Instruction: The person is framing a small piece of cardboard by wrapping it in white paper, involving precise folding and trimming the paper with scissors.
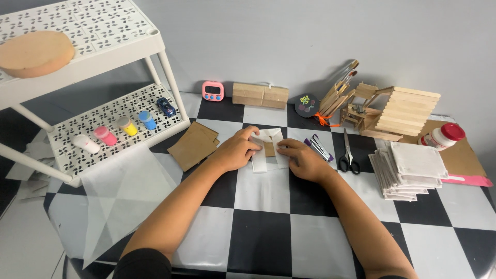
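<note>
Both my hands rest on a white folded paper (268, 135) lying on the black-and-white checkered table (258, 232). A small brown cardboard piece (269, 149) shows inside the fold. My left hand (236, 150) presses the paper's left side, fingers curled over its top edge. My right hand (302, 159) pins the right side, fingertips touching the fold. A stack of brown cardboard squares (192, 145) lies just left of my left hand.
Scissors (349, 155) and purple-and-white clips (318, 146) lie right of my hands. A pile of wrapped white squares (411, 170), a red-capped glue jar (442, 136), a craft-stick model (392, 112), brushes, a pink timer (213, 91) and a white shelf with paint bottles (116, 128) surround them. Translucent paper (121, 196) lies left.
</note>
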